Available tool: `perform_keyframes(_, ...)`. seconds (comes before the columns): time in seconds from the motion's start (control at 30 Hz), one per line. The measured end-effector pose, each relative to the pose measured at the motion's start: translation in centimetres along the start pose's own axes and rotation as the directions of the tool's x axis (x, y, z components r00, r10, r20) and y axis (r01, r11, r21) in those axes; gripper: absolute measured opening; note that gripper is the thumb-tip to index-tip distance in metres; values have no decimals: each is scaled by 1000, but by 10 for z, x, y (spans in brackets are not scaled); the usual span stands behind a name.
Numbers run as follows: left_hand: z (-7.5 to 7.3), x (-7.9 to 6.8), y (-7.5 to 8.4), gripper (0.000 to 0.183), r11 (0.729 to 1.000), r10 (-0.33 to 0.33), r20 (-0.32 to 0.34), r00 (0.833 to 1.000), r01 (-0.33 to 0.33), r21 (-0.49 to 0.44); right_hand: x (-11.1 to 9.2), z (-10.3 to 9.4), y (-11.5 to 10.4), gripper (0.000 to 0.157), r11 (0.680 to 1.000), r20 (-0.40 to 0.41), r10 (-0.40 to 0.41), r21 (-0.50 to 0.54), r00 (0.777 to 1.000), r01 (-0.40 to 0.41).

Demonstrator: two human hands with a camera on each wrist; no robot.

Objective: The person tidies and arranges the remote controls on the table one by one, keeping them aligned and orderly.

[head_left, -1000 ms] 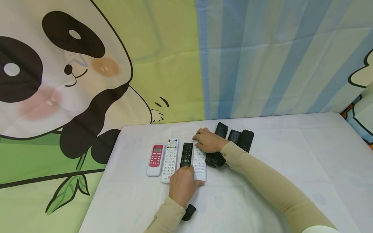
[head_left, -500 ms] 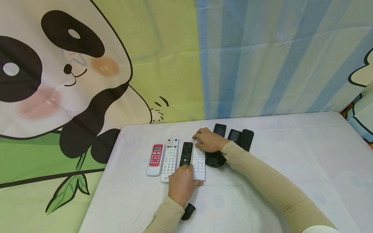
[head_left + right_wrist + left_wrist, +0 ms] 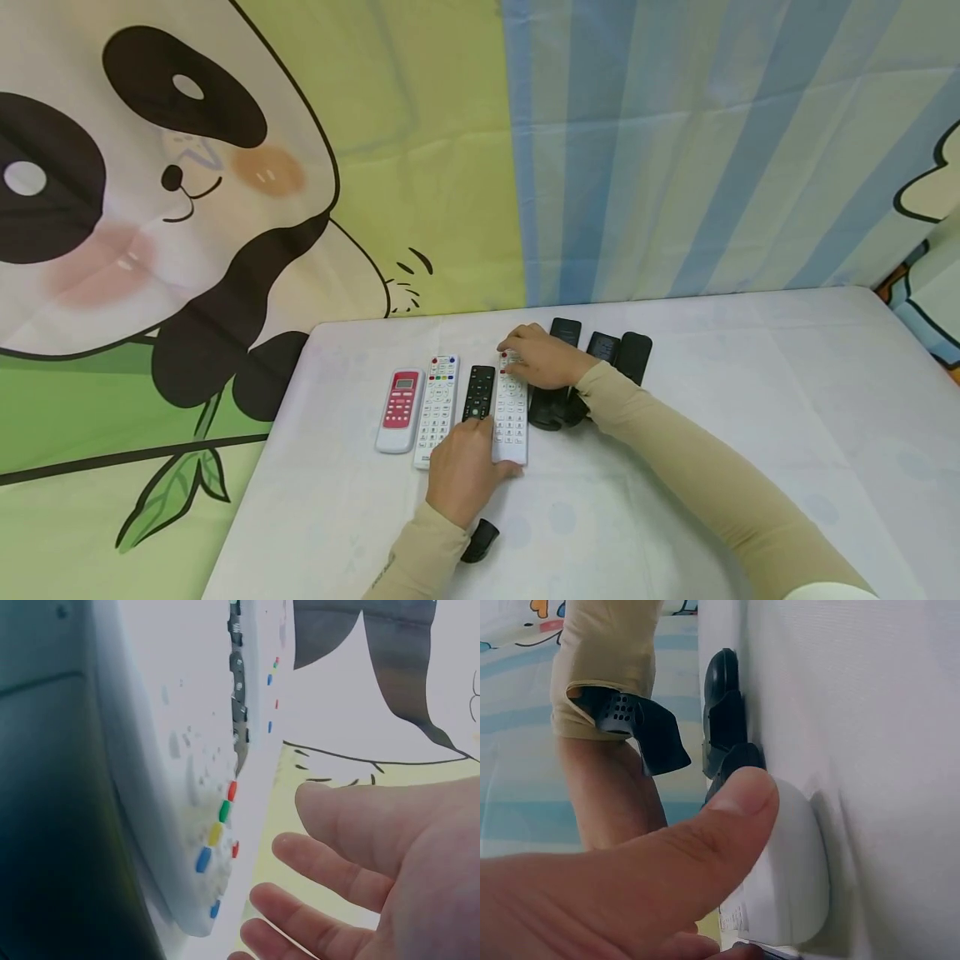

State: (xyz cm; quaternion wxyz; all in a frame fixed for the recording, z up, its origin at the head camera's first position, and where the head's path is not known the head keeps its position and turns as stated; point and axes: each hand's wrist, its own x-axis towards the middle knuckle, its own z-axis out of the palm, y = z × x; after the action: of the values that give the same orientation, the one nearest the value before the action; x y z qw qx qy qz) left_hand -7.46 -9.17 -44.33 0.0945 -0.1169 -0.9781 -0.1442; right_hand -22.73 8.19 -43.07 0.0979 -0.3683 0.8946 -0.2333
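Note:
On the white table a white remote control (image 3: 512, 417) lies upright in a row of remotes. My left hand (image 3: 463, 471) is at its near end. The thumb (image 3: 735, 806) touches that end in the left wrist view; the fingertips are mostly hidden. Those fingers cover the lower part of a black remote control (image 3: 478, 392) just to the left. At the far end of the white remote my right hand (image 3: 546, 358) hovers, its fingers (image 3: 307, 907) spread and apart from the remote in the right wrist view.
Left in the row are another white remote (image 3: 437, 408) and a white remote with a pink face (image 3: 401, 404). Several black remotes (image 3: 633, 357) lie right of and under my right hand and forearm. A cartoon-print curtain (image 3: 435, 167) hangs behind the table's far edge.
My right fingers have lifted off the white remote's far end, which shows more now. The white remote has shifted slightly away and left. My left hand has drawn slightly left.

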Motion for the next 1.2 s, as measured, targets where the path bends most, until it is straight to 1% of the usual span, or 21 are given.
perform_keyframes(0.13, -2, 3, 1, 77, 1000, -1, 7, 1000, 1, -22, -2, -5, 0, 41, 1000, -15, 29, 11, 999, -29)
perform_keyframes(0.3, -4, 7, 4, 78, 999, -21, 16, 1000, 21, -32, -3, -7, 1, 42, 998, -32, 58, 13, 998, -58)
perform_keyframes(0.57, -5, 14, 8, 75, 998, -43, 5, 999, 43, -52, -9, -10, 3, 43, 996, -75, 92, 28, 993, -90)
perform_keyframes(0.77, -5, 23, 14, 72, 998, -34, 4, 999, 34, -58, -15, -15, 8, 44, 992, -103, 115, 58, 988, -109)
perform_keyframes(0.9, -3, 28, 17, 72, 998, -34, 5, 999, 34, -54, -20, -19, 13, 45, 988, -133, 138, 80, 981, -128)
perform_keyframes(1.07, -3, 36, 23, 71, 997, -44, 14, 999, 45, -67, -26, -22, 20, 46, 983, -170, 181, 73, 969, -171)
perform_keyframes(1.2, -2, 42, 30, 70, 997, -47, 28, 999, 49, -65, -31, -23, 26, 48, 975, -180, 220, 84, 959, -208)
